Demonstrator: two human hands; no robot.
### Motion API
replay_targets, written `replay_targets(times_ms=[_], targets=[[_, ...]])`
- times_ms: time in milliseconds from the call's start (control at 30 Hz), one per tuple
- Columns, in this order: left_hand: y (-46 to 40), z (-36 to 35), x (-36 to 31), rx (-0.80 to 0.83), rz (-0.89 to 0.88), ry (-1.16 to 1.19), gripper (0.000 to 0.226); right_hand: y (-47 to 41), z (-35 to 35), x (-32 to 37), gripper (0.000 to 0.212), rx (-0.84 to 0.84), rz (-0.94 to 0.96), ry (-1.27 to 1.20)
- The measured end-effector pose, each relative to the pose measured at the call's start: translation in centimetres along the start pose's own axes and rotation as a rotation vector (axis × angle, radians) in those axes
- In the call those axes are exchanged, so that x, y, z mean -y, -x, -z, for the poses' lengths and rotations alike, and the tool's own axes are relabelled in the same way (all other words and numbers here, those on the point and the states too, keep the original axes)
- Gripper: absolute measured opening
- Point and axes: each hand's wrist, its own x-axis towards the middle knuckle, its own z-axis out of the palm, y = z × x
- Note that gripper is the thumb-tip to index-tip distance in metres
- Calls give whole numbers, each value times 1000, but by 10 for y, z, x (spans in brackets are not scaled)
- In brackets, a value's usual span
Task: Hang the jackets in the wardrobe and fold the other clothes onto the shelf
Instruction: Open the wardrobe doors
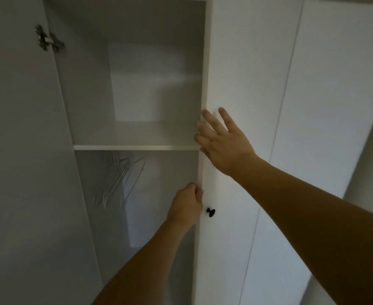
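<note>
- Wardrobe (134, 89) stands open in front of you, its left door (15, 150) swung wide with a metal hinge (49, 41) showing near the top.
- Your right hand (221, 140) lies flat on the front of the right door (236, 62), fingers (209, 122) straight and spread, their tips at the door's left edge.
- Your left hand (186, 204) is lower down, fingers curled round that same edge, gripping the door just above and left of the black knob (210, 212).
- A white shelf (134, 147) crosses the inside at about the height of your right hand.
- Below the shelf, a bunch of white wire hangers (117, 181) hangs towards the left side of the lower compartment, well apart from both hands.
- More white panels (335, 95) run off to the right of the door you are holding.
- No jackets or other clothes show in this view.
</note>
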Motion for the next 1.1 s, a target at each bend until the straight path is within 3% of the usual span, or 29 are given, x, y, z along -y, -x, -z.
replay_targets(times_ms=[200, 333, 533, 600, 767, 1100], targets=[[57, -42, -68, 52, -159, -122, 26, 98, 23, -43, 43, 51, -67, 28], [68, -83, -105, 141, -142, -28, 12, 147, 26, -71, 45, 106, -99, 86], [65, -138, -140, 480, -101, 178, 48, 205, 8, -119, 59, 178, -124, 171], [64, -158, -155, 526, -71, 209, 64, 226, 2, -138, 64, 186, -136, 198], [70, -219, -206, 529, 88, 221, 104, 273, -12, -173, 62, 209, -213, 242], [73, -265, -243, 406, 82, 160, 101, 304, -38, -198, 63, 254, -276, 251]])
